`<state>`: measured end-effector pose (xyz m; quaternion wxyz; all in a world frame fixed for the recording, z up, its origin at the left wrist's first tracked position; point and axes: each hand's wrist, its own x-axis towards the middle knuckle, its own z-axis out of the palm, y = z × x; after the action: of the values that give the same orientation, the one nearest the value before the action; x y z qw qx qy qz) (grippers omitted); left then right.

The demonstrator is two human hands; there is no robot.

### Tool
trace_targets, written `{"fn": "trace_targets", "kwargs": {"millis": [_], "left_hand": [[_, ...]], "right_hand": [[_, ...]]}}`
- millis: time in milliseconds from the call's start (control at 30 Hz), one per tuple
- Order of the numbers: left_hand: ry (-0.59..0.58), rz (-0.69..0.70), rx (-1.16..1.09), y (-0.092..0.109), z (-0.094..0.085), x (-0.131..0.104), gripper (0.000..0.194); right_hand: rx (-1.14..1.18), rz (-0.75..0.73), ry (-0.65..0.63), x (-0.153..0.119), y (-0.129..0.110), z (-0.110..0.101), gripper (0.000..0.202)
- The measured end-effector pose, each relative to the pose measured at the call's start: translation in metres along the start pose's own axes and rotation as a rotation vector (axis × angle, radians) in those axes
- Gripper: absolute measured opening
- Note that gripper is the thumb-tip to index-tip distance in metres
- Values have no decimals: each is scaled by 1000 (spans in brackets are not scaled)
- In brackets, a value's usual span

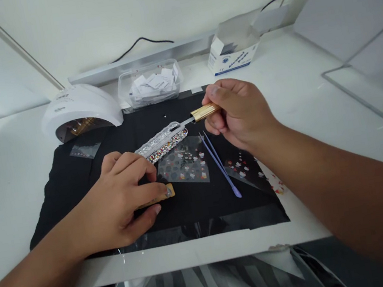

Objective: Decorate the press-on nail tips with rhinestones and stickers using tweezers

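My right hand [239, 111] is closed around the ribbed gold handle [204, 111] of a small brush. The brush's dark tip [175, 128] is over the far end of a clear, lumpy case [156, 142] filled with multicoloured glittery bits; I cannot tell whether they touch. My left hand [127, 198] is closed over a narrow yellow-edged strip [170, 190], most of it hidden under the fingers. The case's near end lies by the left fingertips. Close by are a clear sticker sheet [185, 161] with small red and white figures and purple tweezers [223, 167].
A black cloth [195, 211] covers the work area on a white table. Behind it stand a white dome lamp [81, 108], a clear tub [152, 84] of white packets and an alcohol pads box [233, 51]. Another sticker sheet [245, 166] lies under my right forearm.
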<state>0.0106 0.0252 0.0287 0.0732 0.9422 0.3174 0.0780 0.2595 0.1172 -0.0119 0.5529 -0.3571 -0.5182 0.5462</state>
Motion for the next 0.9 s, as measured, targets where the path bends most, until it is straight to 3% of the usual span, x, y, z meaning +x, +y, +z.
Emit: {"fn": "trace_targets", "kwargs": {"millis": [900], "left_hand": [[13, 2, 5, 0, 0, -2, 23]], "right_hand": [[18, 15, 21, 0, 0, 1, 30]]}}
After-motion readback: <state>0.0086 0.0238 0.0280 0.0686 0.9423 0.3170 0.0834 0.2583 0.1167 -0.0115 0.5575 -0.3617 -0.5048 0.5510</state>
